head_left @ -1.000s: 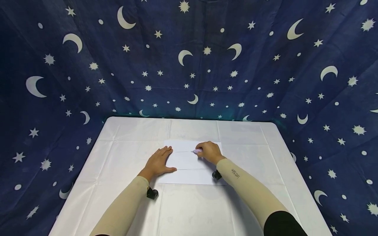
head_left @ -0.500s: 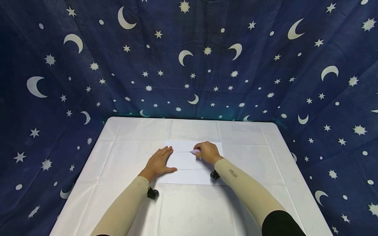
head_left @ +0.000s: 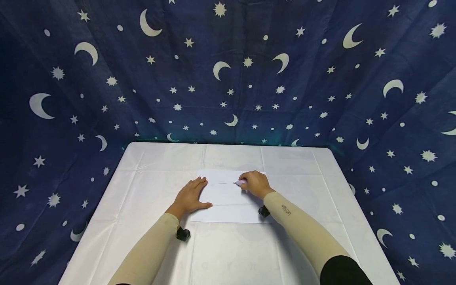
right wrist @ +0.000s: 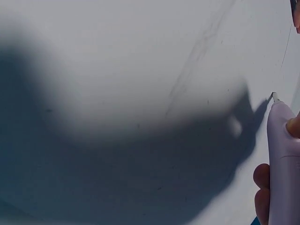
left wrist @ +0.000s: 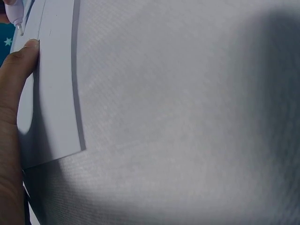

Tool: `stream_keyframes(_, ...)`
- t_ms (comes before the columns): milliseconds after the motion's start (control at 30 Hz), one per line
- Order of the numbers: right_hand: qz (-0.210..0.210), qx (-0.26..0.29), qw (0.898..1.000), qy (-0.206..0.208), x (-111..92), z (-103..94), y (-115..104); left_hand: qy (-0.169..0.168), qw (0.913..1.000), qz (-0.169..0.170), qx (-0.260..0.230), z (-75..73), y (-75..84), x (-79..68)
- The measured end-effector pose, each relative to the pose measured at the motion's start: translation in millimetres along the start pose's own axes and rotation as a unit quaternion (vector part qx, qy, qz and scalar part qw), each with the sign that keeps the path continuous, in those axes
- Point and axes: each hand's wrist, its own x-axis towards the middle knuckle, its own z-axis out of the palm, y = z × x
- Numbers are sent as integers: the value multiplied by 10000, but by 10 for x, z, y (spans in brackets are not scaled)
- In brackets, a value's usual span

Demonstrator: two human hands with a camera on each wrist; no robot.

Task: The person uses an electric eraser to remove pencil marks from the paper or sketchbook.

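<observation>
Paper (head_left: 228,196) well inside visible table (head_left: 303,198) edges; right fingers (right wrist: 262,177) hold tool (right wrist: 282,168).

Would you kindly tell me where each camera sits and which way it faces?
Head: worn on the head, looks forward and down at the paper; left hand, right hand and sleeves show.
Left wrist: worn there, looks along the paper and table; left thumb shows.
Right wrist: worn there, looks at the lilac tool; fingers gripping it show.
Both wrist views share the tool.
</observation>
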Motion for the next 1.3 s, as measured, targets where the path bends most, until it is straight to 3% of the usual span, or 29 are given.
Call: stream_keyframes(1300, -53, -39, 9999, -134, 95, 118, -189, -100, 9999, -37, 62, -7, 3, 4)
